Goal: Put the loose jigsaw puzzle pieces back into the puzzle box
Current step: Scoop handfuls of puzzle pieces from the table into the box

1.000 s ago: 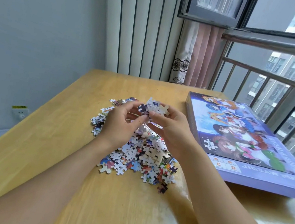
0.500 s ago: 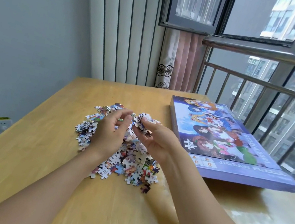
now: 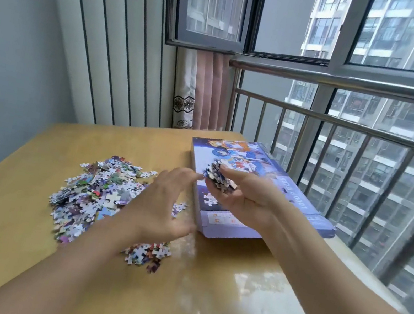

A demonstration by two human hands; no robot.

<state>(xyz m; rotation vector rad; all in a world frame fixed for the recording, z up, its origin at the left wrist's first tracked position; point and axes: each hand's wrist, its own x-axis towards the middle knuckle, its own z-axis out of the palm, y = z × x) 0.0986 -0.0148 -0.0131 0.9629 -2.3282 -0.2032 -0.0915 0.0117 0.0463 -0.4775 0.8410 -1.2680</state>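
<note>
Right hand (image 3: 243,200), palm up over the closed puzzle box (image 3: 259,166) at right, cups a clump of pieces (image 3: 220,177). Left hand (image 3: 161,204), fingers spread and empty, hovers just right of the loose pile (image 3: 95,192) on the wooden table (image 3: 18,248).

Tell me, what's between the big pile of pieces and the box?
In the head view, the left hand hovers over that gap, above a few stray pieces on the bare table between the pile and the box.
</note>
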